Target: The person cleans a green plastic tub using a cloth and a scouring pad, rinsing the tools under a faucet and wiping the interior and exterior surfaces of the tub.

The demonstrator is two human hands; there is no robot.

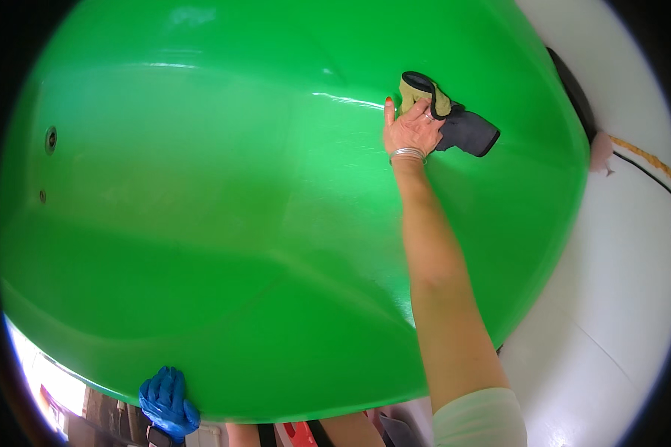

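A large glossy green basin, its material not certain, has a round metal-rimmed fitting [51,140] and a smaller one [43,196] at the far left. My right hand [414,131], bare with thin bangles at the wrist, presses a pair of work gloves onto the basin's inner surface at the upper right. One glove is tan with black edging [444,102], the other dark grey [469,134]. In a blue disposable glove, my left hand [168,401] rests over the basin's near rim [313,414] at the lower left; nothing shows in its grasp.
White flooring or panelling [581,313] lies beyond the basin on the right, with a black cable [643,172], a yellowish strip [646,156] and a pinkish object [601,152]. Beneath the near rim are a red object [300,434] and pale pipework [211,430].
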